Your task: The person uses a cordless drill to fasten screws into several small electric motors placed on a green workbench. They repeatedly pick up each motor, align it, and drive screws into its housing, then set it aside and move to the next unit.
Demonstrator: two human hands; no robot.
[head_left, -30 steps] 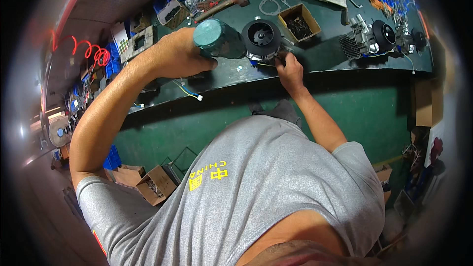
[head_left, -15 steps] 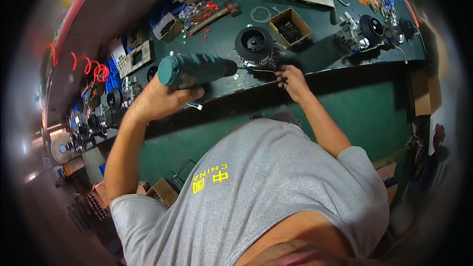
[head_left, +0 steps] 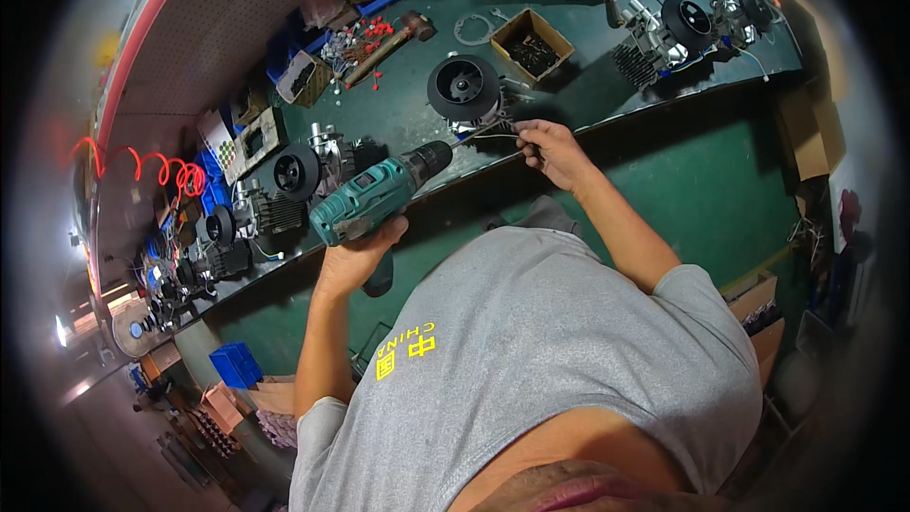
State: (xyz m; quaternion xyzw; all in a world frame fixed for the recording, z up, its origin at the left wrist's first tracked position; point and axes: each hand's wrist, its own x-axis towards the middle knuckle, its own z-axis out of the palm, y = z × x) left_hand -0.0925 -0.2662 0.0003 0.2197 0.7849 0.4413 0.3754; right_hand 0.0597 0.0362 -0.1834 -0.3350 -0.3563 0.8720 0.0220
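Observation:
My left hand is wrapped round the grip of a teal cordless drill, held level at the bench's front edge. Its long thin bit slants up toward the near side of a metal unit topped by a black fan wheel. Beside the bit's tip, my right hand has its thumb and fingers pinched together at the unit's lower right. A thin pale wire runs from the unit to those fingers. What they hold is too small to make out.
A box of dark small parts stands behind the unit, near a ring-shaped gasket. A hammer lies among red-tipped parts. More fan units line the bench left, another at right. A red coiled hose hangs far left.
The drill has come down and nearer to me, turning so its bit slants up to the unit. My right hand stays pinched beside the unit. The view has shifted, showing more units at left.

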